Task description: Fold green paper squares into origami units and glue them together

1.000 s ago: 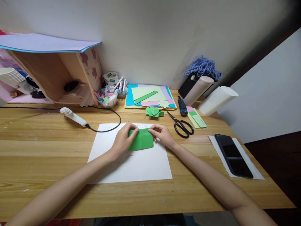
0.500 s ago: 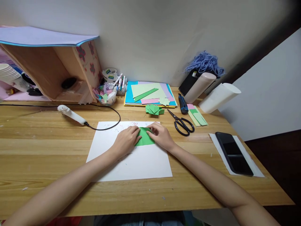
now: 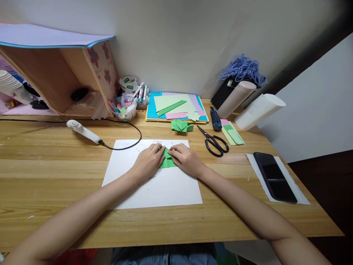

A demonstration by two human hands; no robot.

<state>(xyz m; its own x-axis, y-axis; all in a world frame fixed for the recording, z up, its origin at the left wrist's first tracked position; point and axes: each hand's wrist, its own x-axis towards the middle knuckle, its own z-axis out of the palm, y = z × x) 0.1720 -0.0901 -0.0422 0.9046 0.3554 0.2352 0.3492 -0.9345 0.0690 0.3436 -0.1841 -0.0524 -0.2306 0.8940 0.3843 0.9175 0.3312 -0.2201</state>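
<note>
A small piece of green paper (image 3: 166,163) lies on a white sheet (image 3: 154,191), its upper right corner folded inward toward the middle. My left hand (image 3: 149,159) presses on its left side, fingers closed at the edge. On the other side my right hand (image 3: 187,159) holds the folded flap down with bent fingers. Both hands cover parts of the paper's edges. Just beyond them sits a folded green paper shape (image 3: 182,126), and black-handled scissors (image 3: 213,141) lie to its right.
A stack of coloured paper (image 3: 176,106) is at the back, beside a cup of scraps (image 3: 124,108) and markers (image 3: 142,94). A white glue gun (image 3: 82,131) with a cord lies left. Rightward are a blue cutter (image 3: 215,119), paper strips (image 3: 233,133), white rolls (image 3: 259,110) and a phone (image 3: 274,178).
My right hand has moved slightly left, bringing the green paper's upper right corner over toward the middle. The left hand stays on the paper's left side. The view has shifted slightly.
</note>
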